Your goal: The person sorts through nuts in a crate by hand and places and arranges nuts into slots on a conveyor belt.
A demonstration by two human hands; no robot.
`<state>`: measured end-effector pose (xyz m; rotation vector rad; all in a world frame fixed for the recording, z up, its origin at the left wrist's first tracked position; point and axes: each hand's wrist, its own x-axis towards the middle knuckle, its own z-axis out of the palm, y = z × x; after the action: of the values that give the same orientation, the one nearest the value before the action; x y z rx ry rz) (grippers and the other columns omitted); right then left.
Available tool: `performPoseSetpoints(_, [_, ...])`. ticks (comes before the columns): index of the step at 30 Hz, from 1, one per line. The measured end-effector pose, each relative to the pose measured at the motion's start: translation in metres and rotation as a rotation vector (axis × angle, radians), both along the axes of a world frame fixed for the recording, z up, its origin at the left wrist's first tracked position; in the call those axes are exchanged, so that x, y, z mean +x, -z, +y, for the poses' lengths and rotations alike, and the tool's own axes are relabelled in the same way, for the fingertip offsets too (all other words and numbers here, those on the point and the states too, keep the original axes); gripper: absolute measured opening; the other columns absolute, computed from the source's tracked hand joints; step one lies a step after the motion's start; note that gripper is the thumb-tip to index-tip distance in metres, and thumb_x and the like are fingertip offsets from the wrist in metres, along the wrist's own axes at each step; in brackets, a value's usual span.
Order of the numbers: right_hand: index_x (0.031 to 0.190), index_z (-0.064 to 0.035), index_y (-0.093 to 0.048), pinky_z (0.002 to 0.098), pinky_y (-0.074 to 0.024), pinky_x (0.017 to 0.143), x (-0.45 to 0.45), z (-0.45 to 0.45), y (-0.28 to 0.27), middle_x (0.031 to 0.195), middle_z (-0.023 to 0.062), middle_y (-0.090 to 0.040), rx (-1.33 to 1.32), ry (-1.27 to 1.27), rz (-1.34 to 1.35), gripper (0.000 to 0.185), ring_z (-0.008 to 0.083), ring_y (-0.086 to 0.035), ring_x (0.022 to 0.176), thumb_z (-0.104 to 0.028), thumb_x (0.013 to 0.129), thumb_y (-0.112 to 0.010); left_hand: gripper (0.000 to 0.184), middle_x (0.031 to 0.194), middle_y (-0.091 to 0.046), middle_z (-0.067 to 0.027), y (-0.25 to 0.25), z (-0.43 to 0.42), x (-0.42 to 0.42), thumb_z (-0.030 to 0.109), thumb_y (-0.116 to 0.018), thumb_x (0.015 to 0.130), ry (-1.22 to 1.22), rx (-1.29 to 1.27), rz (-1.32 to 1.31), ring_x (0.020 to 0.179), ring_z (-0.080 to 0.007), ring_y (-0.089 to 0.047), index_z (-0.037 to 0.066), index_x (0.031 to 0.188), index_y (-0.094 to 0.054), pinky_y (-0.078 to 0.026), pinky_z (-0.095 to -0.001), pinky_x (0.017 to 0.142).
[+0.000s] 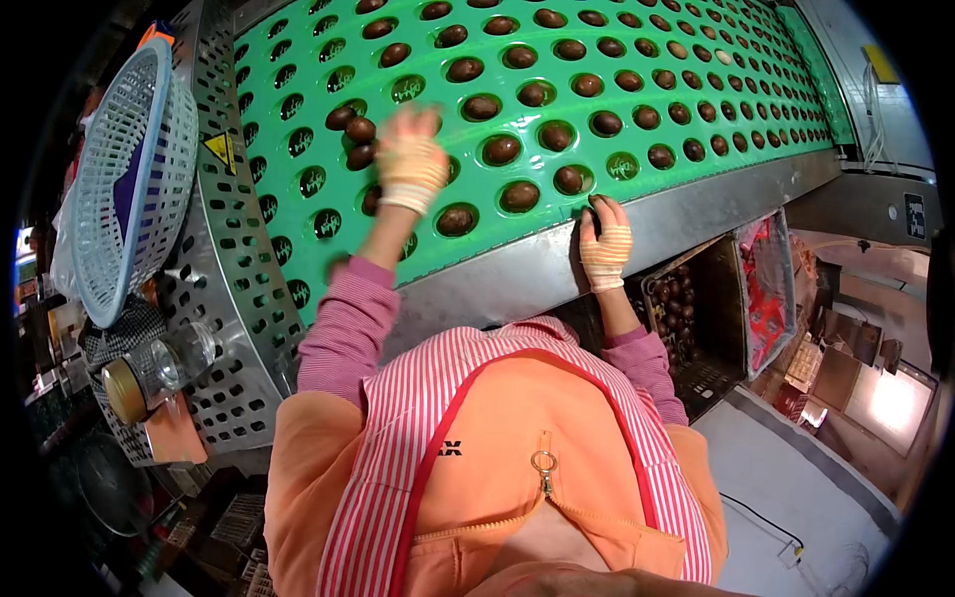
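My left hand (411, 159), in a striped fingertip-less glove, is smeared by motion over the left part of a green moulded conveyor (438, 244) with oval pockets. Beside its fingers, several dark brown eggs (360, 129) lie close together; whether it holds one is not clear. My right hand (607, 244), gloved alike, rests at the metal rim (517, 264) of the conveyor, its thumb and fingers bent and apart, with no egg visible in it. A brown egg (572, 179) sits in a pocket just above it, next to a pocket without an egg (623, 166).
Rows of pockets with brown eggs stretch to the right; one egg (723, 57) is paler. A perforated metal panel (224, 338), a blue-rimmed basket (129, 189) and a gold-lidded jar (149, 383) stand at left. Below the rim at right, a crate holds brown eggs (674, 303).
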<state>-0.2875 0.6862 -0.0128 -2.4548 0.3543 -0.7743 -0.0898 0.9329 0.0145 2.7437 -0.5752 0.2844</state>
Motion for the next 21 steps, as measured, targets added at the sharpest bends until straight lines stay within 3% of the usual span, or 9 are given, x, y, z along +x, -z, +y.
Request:
performPoseSetpoints(2, [0.106,-0.0035,-0.065,0.0431,-0.0498,0.086,0.0,0.001,-0.001,0.108,0.0169,-0.064,-0.02,-0.001,-0.008,0.025,0.0354,-0.061,0.097,-0.006,0.081,-0.067,0.062,0.142,-0.039,-0.0129,0.011,0.041,0.032,0.021,-0.064,0.074,-0.168,0.066,0.082,0.126,-0.0366,-0.04,0.023,0.134,-0.05,-0.04,-0.0509,0.102])
performPoseSetpoints(5, [0.104,-0.0038,-0.065,0.043,-0.0503,0.085,0.002,0.002,-0.002,0.107,0.0167,-0.064,-0.063,0.008,-0.013,0.024,0.0348,-0.062,0.097,-0.005,0.08,-0.068,0.053,0.134,-0.05,-0.009,0.017,0.077,0.069,0.014,-0.063,0.078,-0.03,0.272,0.157,0.119,-0.0358,-0.048,0.022,0.13,-0.054,-0.044,-0.0478,0.099])
performPoseSetpoints(7, [0.103,-0.004,-0.065,0.043,-0.0505,0.085,0.003,0.004,-0.007,0.106,0.0166,-0.064,-0.072,0.015,0.002,0.023,0.0347,-0.062,0.096,-0.005,0.08,-0.068,0.049,0.132,-0.052,-0.0097,-0.008,0.068,0.077,0.013,-0.062,0.079,-0.101,0.436,0.32,0.114,-0.0362,-0.051,0.021,0.127,-0.055,-0.045,-0.0465,0.097])
performPoseSetpoints(9, [0.103,-0.0046,-0.065,0.0427,-0.0507,0.084,0.003,0.004,-0.005,0.105,0.0161,-0.065,-0.102,0.024,-0.013,0.024,0.0348,-0.062,0.095,-0.004,0.08,-0.068,0.041,0.128,-0.053,-0.0138,-0.001,0.073,0.095,0.013,-0.061,0.082,-0.026,0.439,0.325,0.11,-0.0373,-0.054,0.016,0.123,-0.056,-0.047,-0.0455,0.093])
performPoseSetpoints(13, [0.106,-0.0057,-0.062,0.0442,-0.0507,0.083,0.001,0.001,-0.002,0.106,0.0154,-0.063,-0.18,-0.021,-0.053,0.029,0.0358,-0.061,0.095,-0.006,0.077,-0.068,0.041,0.125,-0.052,-0.0174,0.012,0.05,0.13,0.003,-0.059,0.081,0.288,-0.174,0.062,0.111,-0.0378,-0.053,0.015,0.121,-0.056,-0.046,-0.0431,0.096])
performPoseSetpoints(15, [0.106,-0.0058,-0.062,0.0446,-0.0505,0.082,0.0,0.004,-0.006,0.106,0.0151,-0.062,-0.151,0.013,-0.026,0.029,0.0359,-0.06,0.095,-0.006,0.077,-0.068,0.042,0.125,-0.052,-0.0175,0.023,0.026,0.136,0.004,-0.06,0.082,0.383,-0.486,0.169,0.113,-0.0374,-0.053,0.012,0.124,-0.055,-0.045,-0.0431,0.097])
performPoseSetpoints(17, [0.106,-0.0061,-0.062,0.0447,-0.0503,0.081,0.0,0.002,-0.003,0.106,0.0152,-0.062,-0.141,0.023,-0.058,0.028,0.0355,-0.06,0.094,-0.006,0.078,-0.066,0.04,0.127,-0.054,-0.0164,0.055,0.021,0.15,0.006,-0.059,0.084,0.473,-0.342,0.158,0.113,-0.0374,-0.053,0.012,0.124,-0.056,-0.044,-0.0431,0.099])
performPoseSetpoints(19, [0.101,-0.0056,-0.063,0.0437,-0.0511,0.082,-0.001,0.001,-0.002,0.104,0.0151,-0.063,-0.114,0.037,-0.07,0.023,0.0357,-0.06,0.094,-0.006,0.078,-0.066,0.039,0.13,-0.054,-0.0151,0.05,0.025,0.141,0.008,-0.058,0.086,0.407,0.038,0.098,0.116,-0.037,-0.051,0.012,0.125,-0.056,-0.041,-0.044,0.102])
performPoseSetpoints(21, [0.101,-0.0057,-0.062,0.044,-0.051,0.081,-0.003,0.003,-0.008,0.103,0.0147,-0.063,-0.064,0.05,-0.012,0.023,0.0354,-0.06,0.094,-0.007,0.078,-0.066,0.041,0.132,-0.052,-0.0175,0.039,0.029,0.13,0.009,-0.058,0.086,0.36,0.216,0.087,0.12,-0.0381,-0.049,0.012,0.127,-0.056,-0.04,-0.0454,0.104])
